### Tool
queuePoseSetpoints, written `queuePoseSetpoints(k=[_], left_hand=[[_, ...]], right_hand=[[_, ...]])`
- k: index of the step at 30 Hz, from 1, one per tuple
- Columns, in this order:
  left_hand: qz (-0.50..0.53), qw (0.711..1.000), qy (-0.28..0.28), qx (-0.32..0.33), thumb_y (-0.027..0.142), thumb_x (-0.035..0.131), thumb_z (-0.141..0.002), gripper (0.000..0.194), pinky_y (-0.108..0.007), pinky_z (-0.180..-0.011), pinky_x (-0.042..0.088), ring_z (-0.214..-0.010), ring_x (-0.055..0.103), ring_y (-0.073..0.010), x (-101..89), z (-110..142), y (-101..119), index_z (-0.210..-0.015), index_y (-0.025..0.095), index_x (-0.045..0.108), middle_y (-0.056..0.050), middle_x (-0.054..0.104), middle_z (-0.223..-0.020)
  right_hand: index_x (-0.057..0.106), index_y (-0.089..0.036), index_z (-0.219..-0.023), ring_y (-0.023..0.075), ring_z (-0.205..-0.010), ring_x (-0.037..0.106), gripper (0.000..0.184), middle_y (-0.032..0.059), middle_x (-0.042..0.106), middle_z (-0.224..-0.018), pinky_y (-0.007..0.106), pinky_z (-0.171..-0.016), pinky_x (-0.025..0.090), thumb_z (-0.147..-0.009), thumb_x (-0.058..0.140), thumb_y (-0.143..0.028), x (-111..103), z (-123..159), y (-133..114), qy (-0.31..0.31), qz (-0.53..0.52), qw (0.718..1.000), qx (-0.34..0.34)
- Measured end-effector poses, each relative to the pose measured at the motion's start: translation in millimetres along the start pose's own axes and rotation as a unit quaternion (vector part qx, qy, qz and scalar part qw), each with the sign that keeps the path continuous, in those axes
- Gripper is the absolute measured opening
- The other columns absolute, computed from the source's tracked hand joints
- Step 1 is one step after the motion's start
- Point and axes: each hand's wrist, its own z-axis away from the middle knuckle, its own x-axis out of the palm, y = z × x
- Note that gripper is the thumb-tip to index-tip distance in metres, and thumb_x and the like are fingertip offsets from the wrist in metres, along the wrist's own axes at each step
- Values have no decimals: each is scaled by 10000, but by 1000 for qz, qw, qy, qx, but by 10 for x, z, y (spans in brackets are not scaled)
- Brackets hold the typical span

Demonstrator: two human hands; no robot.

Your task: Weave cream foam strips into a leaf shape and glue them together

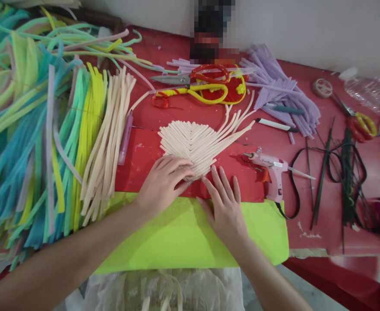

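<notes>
A cream leaf shape made of pipe cleaners (193, 140) lies flat on a red sheet, its strips meeting along a central ridge. Several long strips fan out from its upper right side. My left hand (164, 181) curls its fingers over the leaf's lower left edge, with the thumb close to the bottom tip; what lies beneath those fingers is hidden. With fingers stretched out and spread, my right hand (224, 203) rests at the lower right edge, its fingertips at the leaf's border and nothing in its grasp.
Bundled cream pipe cleaners (107, 138) and coloured ones (31, 142) fill the left. Scissors (173, 80) lie behind the leaf, near purple pipe cleaners (274, 90). A pink glue gun (274, 172) with a black cord sits right, beside dark green stems (347, 185). A lime-green cloth (177, 242) covers the front edge.
</notes>
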Motion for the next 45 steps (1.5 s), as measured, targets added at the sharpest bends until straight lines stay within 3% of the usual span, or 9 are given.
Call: queuePoseSetpoints(k=[25, 38, 45], left_hand=[[-3, 1000, -2, -1, 186, 609, -854, 81, -385, -934, 447, -1039, 589, -193, 0, 7, 8, -933, 202, 624, -39, 662, -1076], [-6, 1000, 5, 6, 182, 621, -846, 89, -386, -934, 448, -1034, 592, -194, 9, 6, -4, -934, 198, 626, -40, 664, -1074], [-4, 1000, 9, 7, 188, 622, -848, 81, -383, -927, 450, -1029, 597, -193, 6, 0, 0, -928, 199, 628, -39, 668, -1068]], right_hand=[[423, -166, -1361, 271, -1416, 277, 448, 159, 394, -1476, 556, -1117, 269, -931, 483, -279, -6, -3, -6, 7, 12, 1000, -7], [364, -182, -1411, 267, -1430, 238, 499, 152, 356, -1499, 562, -1126, 249, -934, 470, -287, 2, 4, -1, -2, 14, 1000, -8], [433, -192, -1363, 295, -1424, 248, 447, 180, 352, -1495, 578, -1108, 265, -927, 493, -268, -14, 1, -16, 2, 28, 999, -19]])
